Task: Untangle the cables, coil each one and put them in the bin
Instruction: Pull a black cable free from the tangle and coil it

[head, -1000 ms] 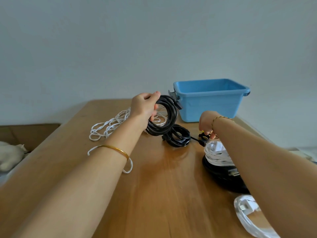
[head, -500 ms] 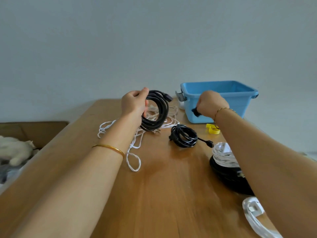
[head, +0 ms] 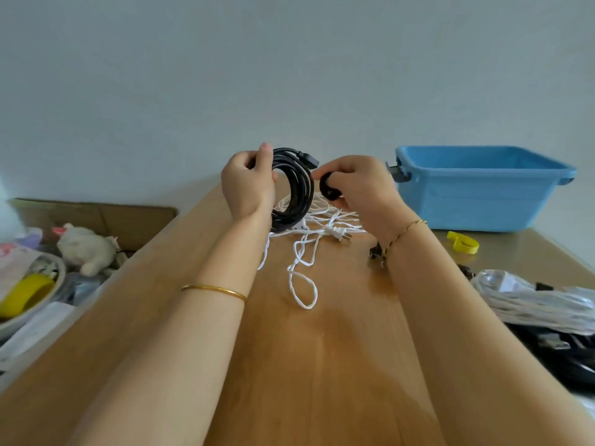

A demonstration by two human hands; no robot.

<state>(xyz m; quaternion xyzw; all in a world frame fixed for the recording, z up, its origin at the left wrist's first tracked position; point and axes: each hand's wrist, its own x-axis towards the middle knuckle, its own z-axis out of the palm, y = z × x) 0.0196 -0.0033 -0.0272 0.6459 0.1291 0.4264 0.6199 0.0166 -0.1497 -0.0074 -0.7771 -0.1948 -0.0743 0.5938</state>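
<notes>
My left hand [head: 248, 185] grips a coiled black cable [head: 294, 191] and holds it upright above the wooden table [head: 322, 365]. Close to the coil's right side, my right hand [head: 357, 185] pinches a small black rolled strap [head: 329, 188]. Under both hands a loose white cable [head: 306, 249] lies tangled on the table, its plug [head: 341, 235] pointing right. The blue bin [head: 476, 194] stands at the back right, and I see nothing inside the part that shows. Bundled white cables [head: 531, 304] lie on dark coiled ones [head: 566, 352] at the right edge.
A yellow strap [head: 462, 243] lies in front of the bin. A black plug end [head: 374, 251] shows behind my right wrist. Left of the table sit a cardboard box [head: 96, 217], a white plush toy [head: 87, 247] and a bowl [head: 51, 281] with a yellow roll.
My right hand came back from the bin's front with a black strap and now sits beside the coil. My view swung left, so the bin and cable bundles shifted right.
</notes>
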